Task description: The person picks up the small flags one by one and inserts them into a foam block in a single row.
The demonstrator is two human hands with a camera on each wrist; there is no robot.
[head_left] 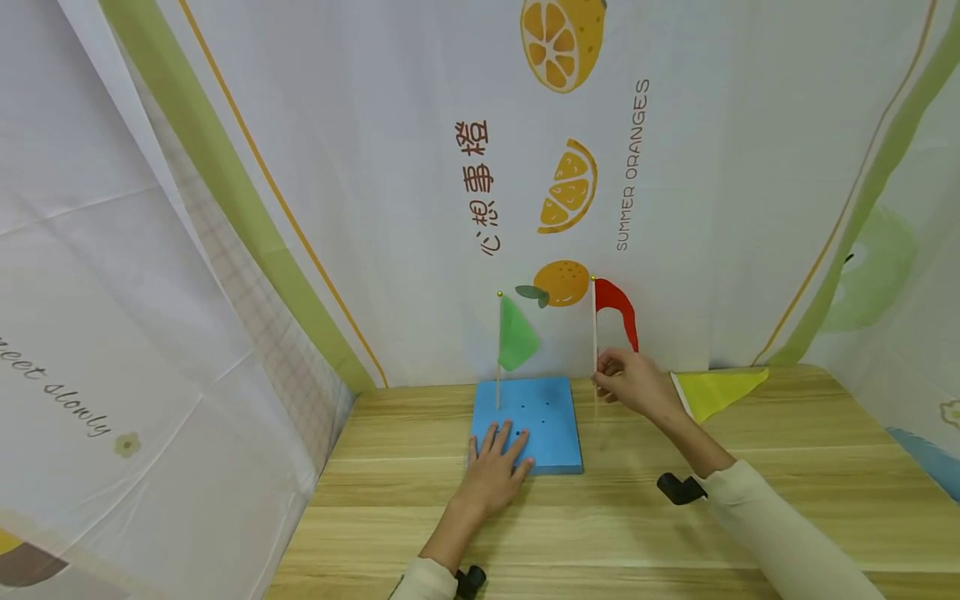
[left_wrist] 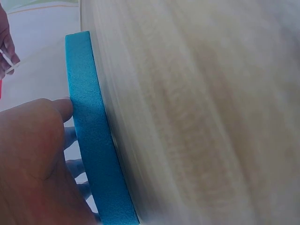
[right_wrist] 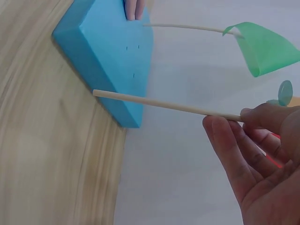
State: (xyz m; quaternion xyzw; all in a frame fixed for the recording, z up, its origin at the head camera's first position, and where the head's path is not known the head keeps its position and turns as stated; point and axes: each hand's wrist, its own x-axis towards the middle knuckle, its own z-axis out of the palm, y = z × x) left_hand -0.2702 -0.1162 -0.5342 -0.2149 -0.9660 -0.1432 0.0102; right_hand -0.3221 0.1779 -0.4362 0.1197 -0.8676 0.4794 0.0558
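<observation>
My right hand (head_left: 633, 383) pinches the thin wooden stick (right_wrist: 154, 102) of a red flag (head_left: 617, 298) between thumb and fingers. The flag is upright, and the stick's bare lower end sits just right of a blue foam block (head_left: 557, 446), apart from its holes. Fingers spread, my left hand (head_left: 491, 479) rests on the block's front left part. Several small dark holes dot the block's top. A green flag (head_left: 516, 337) stands upright in the block near its back left corner. In the left wrist view, the thumb lies along the block's edge (left_wrist: 93, 117).
A yellow flag (head_left: 720, 393) lies on the wooden table (head_left: 420, 517) at the back right, beyond my right wrist. Behind the table hangs a white cloth (head_left: 405, 208) printed with oranges. Another pale cloth (head_left: 135, 275) hangs along the left side.
</observation>
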